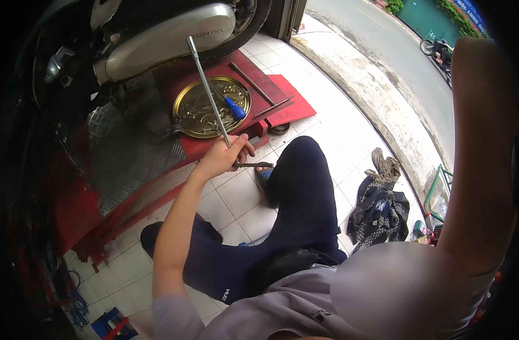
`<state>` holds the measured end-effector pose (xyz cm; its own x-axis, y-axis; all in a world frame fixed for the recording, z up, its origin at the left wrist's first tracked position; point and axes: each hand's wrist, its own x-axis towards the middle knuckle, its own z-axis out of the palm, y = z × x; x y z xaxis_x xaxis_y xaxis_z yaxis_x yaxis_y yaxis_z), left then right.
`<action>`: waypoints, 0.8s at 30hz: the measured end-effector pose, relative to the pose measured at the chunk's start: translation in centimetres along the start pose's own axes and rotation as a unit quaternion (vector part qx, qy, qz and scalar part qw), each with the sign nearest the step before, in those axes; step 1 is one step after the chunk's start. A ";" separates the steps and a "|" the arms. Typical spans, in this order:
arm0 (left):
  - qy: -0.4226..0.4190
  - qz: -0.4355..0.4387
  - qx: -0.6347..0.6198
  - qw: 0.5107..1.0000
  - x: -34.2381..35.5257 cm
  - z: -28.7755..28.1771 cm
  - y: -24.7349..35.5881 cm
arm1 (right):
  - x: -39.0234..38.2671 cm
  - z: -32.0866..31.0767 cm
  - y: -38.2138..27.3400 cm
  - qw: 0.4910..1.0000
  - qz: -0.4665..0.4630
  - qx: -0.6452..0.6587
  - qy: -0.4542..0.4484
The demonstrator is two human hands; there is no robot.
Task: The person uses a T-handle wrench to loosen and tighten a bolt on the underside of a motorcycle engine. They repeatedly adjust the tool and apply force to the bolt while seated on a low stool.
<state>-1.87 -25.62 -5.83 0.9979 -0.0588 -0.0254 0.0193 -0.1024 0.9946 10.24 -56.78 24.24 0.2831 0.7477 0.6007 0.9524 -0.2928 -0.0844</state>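
Mid-frame, the left hand (224, 157)'s grip is closed around a long metal wrench (209, 92) slanting toward the upper left, held near its crossbar (256, 165), perhaps for leverage. The gold tray (183, 103), upper centre, presumably keeps the blue-handled tool (235, 110) within reach. The right hand is out of view, its grip untellable.

I record a pale grey short-sleeved shirt (259, 309), dark-marked; navy trousers (305, 192), white-lettered (226, 294); dark sandal (264, 177) with blue.
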 end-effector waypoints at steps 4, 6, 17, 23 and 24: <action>0.029 -0.046 -0.044 0.998 -0.9 0.6 2.2 | -1.6 0.9 2.7 0.996 0.068 -0.039 -0.042; 0.054 -0.045 -0.008 0.997 -1.3 0.4 2.2 | -2.0 1.7 3.3 0.993 0.086 -0.046 -0.062; 0.106 -0.049 -0.015 0.993 -1.6 0.0 1.8 | -2.1 1.2 3.8 0.990 0.104 -0.066 -0.067; 0.114 -0.115 -0.027 0.987 -3.7 -3.7 2.0 | -0.2 1.8 3.2 0.997 0.043 -0.031 -0.049; 0.112 -0.129 -0.025 0.985 -3.4 -4.0 2.0 | -0.3 0.7 1.8 0.999 0.015 -0.018 -0.022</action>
<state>-4.97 -21.62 -3.30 0.9481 0.1831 -0.2599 0.2706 -0.0358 0.9620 11.96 -57.10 23.39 0.3176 0.7627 0.5634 0.9387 -0.3370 -0.0729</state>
